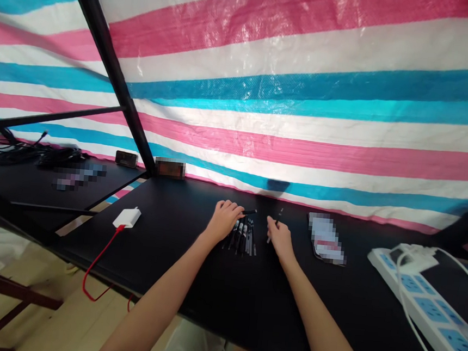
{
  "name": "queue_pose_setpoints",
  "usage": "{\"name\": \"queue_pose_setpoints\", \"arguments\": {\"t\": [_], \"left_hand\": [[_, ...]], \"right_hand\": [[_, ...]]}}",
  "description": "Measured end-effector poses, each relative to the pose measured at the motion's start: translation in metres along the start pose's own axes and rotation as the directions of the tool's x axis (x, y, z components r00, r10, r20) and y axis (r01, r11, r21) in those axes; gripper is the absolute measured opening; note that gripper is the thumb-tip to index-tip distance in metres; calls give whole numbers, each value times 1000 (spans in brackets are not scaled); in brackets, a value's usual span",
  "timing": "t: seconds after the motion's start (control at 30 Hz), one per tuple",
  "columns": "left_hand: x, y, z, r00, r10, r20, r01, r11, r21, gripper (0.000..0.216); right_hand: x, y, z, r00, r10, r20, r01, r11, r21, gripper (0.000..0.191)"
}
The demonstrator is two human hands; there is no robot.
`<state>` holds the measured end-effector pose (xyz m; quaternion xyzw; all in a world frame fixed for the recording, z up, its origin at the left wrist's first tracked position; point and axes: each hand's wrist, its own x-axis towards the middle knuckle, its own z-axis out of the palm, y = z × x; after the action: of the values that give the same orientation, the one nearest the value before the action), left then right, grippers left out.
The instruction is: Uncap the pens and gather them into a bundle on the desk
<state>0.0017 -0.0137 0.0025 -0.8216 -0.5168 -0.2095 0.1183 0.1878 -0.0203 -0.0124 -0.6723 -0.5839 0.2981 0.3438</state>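
On the black table (215, 299) lies a row of several black pens (244, 236) side by side. My left hand (224, 219) rests at the row's left end, its fingers closed on a black pen (249, 212) that points right. To the right of the row, my right hand (278, 235) is closed on a thin dark pen (276, 222) held tilted upward. A tiny dark bit (281, 209) lies just beyond that pen's tip.
A flat packet (327, 238) lies right of my hands. A white power strip (423, 307) with cables sits at the right edge. A white charger (127, 218) with a red cable sits at the left. A second black table (28, 185) carries cables. A striped tarp (306, 94) hangs behind.
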Motion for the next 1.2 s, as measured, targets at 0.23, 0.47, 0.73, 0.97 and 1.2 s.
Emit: {"name": "queue_pose_setpoints", "arguments": {"t": [0.23,0.47,0.73,0.97,1.2], "left_hand": [[-1,3,-1,998,39,45,-39,999,-6,27],[0,1,1,998,30,53,-29,1000,-11,26],[0,3,1,997,42,57,-41,999,-14,28],[1,3,0,995,67,68,-65,998,-24,27],[0,3,-1,991,114,69,-114,993,-3,28]], "right_hand": [[6,3,7,997,-43,-67,77,730,679,48],[4,2,9,994,-101,-30,98,775,624,43],[1,-4,8,996,-81,22,48,763,644,49],[8,5,11,987,-158,7,124,801,585,41],[12,8,11,983,-181,-13,158,818,554,36]]}}
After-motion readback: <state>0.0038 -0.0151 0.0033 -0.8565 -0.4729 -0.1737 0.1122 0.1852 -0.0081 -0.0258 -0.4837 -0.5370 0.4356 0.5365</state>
